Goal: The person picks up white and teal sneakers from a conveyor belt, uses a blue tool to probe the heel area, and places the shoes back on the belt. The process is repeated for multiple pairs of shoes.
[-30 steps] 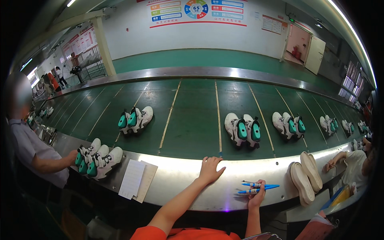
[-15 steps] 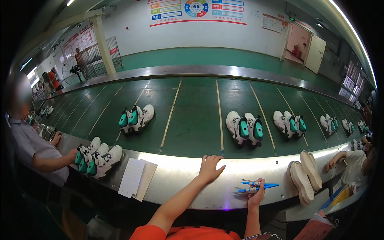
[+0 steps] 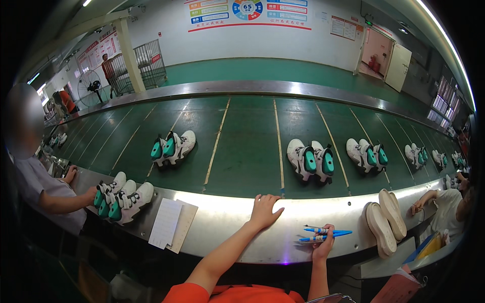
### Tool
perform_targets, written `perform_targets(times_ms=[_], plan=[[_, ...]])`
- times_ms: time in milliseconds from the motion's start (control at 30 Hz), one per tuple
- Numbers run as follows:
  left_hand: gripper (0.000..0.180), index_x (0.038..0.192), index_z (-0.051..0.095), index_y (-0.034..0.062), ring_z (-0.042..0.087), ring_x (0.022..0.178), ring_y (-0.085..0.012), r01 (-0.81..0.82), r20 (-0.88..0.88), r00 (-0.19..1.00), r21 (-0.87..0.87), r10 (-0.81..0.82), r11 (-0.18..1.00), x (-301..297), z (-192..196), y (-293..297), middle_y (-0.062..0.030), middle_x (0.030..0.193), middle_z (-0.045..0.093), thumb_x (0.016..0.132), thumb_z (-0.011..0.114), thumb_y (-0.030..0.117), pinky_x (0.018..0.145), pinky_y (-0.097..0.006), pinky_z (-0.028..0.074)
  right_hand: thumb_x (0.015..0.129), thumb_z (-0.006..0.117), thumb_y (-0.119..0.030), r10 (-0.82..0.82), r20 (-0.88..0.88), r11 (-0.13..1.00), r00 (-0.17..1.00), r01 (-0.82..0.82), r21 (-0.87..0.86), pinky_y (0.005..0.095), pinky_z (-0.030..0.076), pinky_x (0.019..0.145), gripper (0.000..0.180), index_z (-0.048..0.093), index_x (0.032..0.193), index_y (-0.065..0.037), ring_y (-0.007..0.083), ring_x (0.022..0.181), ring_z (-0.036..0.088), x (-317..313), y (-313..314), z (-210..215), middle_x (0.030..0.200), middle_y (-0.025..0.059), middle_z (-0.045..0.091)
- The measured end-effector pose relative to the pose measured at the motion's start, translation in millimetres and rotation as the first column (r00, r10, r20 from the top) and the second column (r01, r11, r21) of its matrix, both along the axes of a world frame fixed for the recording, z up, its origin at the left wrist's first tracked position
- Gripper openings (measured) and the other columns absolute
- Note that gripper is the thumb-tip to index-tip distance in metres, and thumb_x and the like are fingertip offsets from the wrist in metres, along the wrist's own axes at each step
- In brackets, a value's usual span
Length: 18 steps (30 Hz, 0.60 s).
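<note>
Down at lower centre, the left hand (image 3: 263,211) is resting empty on the ledge (image 3: 217,214), fingers loosely spread; towards lower right, the right hand (image 3: 325,244) is gripping blue pens (image 3: 313,230), fingers curled around them.

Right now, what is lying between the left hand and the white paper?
The head view shows part of a beige board, then bare metal ledge up to the left hand.

Shiny mtl ledge (image 3: 222,212), plas. pens (image 3: 343,233)
</note>
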<state>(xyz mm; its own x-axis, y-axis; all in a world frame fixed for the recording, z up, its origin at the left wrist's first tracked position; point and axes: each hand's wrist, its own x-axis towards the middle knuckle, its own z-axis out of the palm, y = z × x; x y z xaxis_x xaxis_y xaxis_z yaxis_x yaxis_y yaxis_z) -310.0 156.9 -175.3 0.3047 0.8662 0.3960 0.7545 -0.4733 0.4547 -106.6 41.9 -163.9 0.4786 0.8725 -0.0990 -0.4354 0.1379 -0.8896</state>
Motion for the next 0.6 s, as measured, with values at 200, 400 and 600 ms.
perform_targets(times_ms=[200,400,600], plan=[[0.039,0.106,0.056,0.0067,0.051,0.099,-0.026,0.003,0.013,1.0,0.013,-0.003,1.0,-2.8,0.5,-0.3,-0.0102,0.099,0.056,0.079,0.06,0.034,0.097,-0.044,0.028,0.094,0.036,-0.036,0.0,-0.017,1.0,1.0,0.0,0.001,0.0185,0.028,0.034,0.025,0.046,0.088,-0.014,0.006,0.04,0.038,-3.6,0.4,1.4,0.059,0.0008,0.047],[0.039,0.106,0.056,0.0065,0.051,0.099,-0.0268,0.007,0.016,1.0,0.019,-0.007,1.0,-6.3,-1.3,0.4,-0.0111,0.099,0.056,0.079,0.059,0.034,0.097,-0.044,0.028,0.094,0.037,-0.037,0.006,-0.015,1.0,1.0,-0.006,0.004,0.0185,0.029,0.034,0.025,0.046,0.088,-0.014,0.0066,0.04,0.039,-6.5,0.3,0.3,0.059,0.0011,0.046],[0.039,0.106,0.055,0.0066,0.051,0.1,-0.027,0.004,0.019,1.0,0.007,-0.004,1.0,-10.4,-2.9,0.0,-0.0113,0.099,0.056,0.079,0.059,0.034,0.097,-0.045,0.028,0.094,0.037,-0.037,0.009,0.0,1.0,1.0,-0.009,0.001,0.0185,0.029,0.034,0.025,0.046,0.088,-0.014,0.0065,0.041,0.04,-9.3,1.1,-3.0,0.058,0.0006,0.046]])
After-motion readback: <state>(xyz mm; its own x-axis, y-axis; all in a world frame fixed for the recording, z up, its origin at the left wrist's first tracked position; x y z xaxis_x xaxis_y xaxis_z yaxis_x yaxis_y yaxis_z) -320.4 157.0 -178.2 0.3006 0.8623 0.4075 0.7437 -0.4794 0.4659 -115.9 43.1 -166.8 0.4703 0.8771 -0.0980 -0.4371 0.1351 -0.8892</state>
